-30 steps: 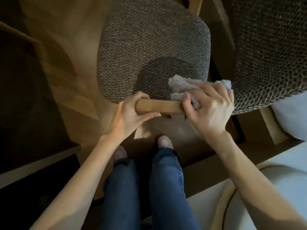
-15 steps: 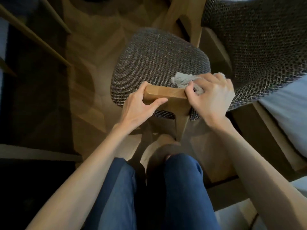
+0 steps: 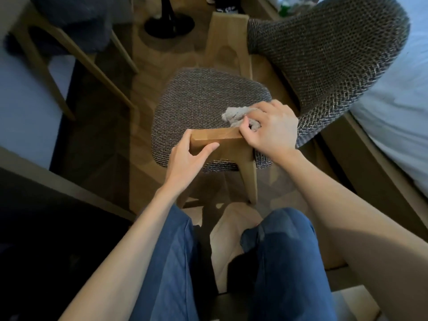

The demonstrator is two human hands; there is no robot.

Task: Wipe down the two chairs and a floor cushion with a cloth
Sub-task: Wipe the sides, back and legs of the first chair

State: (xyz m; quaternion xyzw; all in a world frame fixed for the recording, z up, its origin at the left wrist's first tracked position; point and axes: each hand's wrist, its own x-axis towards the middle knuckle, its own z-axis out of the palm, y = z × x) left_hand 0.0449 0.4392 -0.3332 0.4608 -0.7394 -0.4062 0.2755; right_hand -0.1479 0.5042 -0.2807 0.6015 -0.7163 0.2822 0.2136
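The left hand [image 3: 185,158] still clasps the near end of the pale wooden armrest [image 3: 215,138] on the grey woven-fabric chair [image 3: 203,98], while the crumpled grey cloth [image 3: 234,117], bunched in the gripping right hand [image 3: 271,130], has barely shifted from the armrest's far end, so wiping this chair looks unfinished.

We see a wooden-framed chair [image 3: 203,105] with a grey woven fabric seat and a curved woven backrest, standing upright with its light wooden armrest [image 3: 215,136] nearest us. A crumpled pale grey cloth [image 3: 234,117] is bunched at the armrest's right end above the seat, pinched in our right hand [image 3: 273,128]. Our left hand [image 3: 185,163] grips the armrest's other end.
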